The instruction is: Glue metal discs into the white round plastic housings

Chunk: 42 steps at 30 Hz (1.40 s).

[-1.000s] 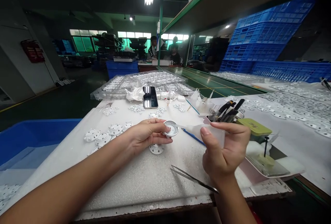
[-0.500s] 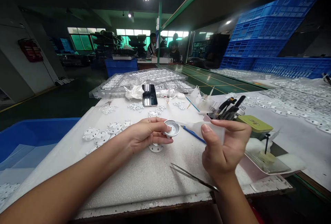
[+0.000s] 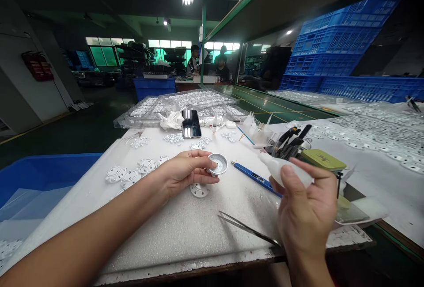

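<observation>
Between the thumb and fingers of my left hand (image 3: 187, 170) is a round white cup-shaped part (image 3: 218, 164), its hollow side facing me. My right hand (image 3: 306, 198) is closed around a translucent white squeeze bottle (image 3: 286, 171), whose nozzle points up and left, apart from the round part. A blue pen-like tool (image 3: 253, 177) lies between the hands. Steel tweezers (image 3: 248, 228) rest near the front edge. Another round white part (image 3: 199, 190) sits just below my left fingers, and several more (image 3: 130, 177) lie beyond my left forearm.
A phone (image 3: 191, 123), crumpled white tissue (image 3: 172, 120) and piles of small white pieces (image 3: 173, 138) lie farther back, before clear trays (image 3: 149, 106). At right are a tool holder (image 3: 289, 141) and a green tin (image 3: 323, 159). A blue bin (image 3: 66, 163) stands left.
My right hand has drawn back to the right with the bottle, away from the round part, uncovering more of the blue tool. My left hand holds the part in nearly the same place.
</observation>
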Motion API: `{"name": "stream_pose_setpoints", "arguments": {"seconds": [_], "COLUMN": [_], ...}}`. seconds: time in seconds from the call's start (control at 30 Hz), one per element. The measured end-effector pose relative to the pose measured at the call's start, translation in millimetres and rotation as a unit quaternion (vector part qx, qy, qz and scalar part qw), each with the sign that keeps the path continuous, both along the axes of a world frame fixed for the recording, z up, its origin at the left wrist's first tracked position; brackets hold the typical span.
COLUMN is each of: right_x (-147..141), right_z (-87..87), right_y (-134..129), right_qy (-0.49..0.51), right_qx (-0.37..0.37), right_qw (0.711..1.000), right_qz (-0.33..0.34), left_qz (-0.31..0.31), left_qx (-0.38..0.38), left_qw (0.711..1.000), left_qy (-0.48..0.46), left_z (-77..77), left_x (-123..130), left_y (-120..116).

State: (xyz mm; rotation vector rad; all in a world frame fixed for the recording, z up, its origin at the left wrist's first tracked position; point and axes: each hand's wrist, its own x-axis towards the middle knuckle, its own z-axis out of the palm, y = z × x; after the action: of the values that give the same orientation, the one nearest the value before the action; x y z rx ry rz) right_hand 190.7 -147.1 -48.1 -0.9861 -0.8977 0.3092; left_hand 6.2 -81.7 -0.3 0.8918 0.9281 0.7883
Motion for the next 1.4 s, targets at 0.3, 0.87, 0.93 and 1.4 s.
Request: {"name": "stream_pose_setpoints", "arguments": {"seconds": [0.3,0.87,0.93,1.4], "right_x": [0,108,113,25], "right_z": [-37.5,-5.0,1.0,45.8], "right_y": [-24,-37,-38,-29], "right_qy": [-0.16,-0.32,-0.331,-0.057], "right_qx": [-0.228,-0.201,-0.175,0.14], "right_qw": [0.956,0.864,0.857,0.986], "right_qz": [0.093,-0.333,-0.354,-0.07], "left_qz": [0.023,0.009,0.011,-0.03], "left_qx": [0.158,0.074,0.064,0.007], "left_qw": [0.984,0.997,0.997,0.997], "left_qy": [0.074,-0.028,-0.028,-0.07], "left_z": [1.8,10.6,11.3,0.2], "left_x": [3,6,6,2], "left_y": [-7,-17,-18,-8]}}
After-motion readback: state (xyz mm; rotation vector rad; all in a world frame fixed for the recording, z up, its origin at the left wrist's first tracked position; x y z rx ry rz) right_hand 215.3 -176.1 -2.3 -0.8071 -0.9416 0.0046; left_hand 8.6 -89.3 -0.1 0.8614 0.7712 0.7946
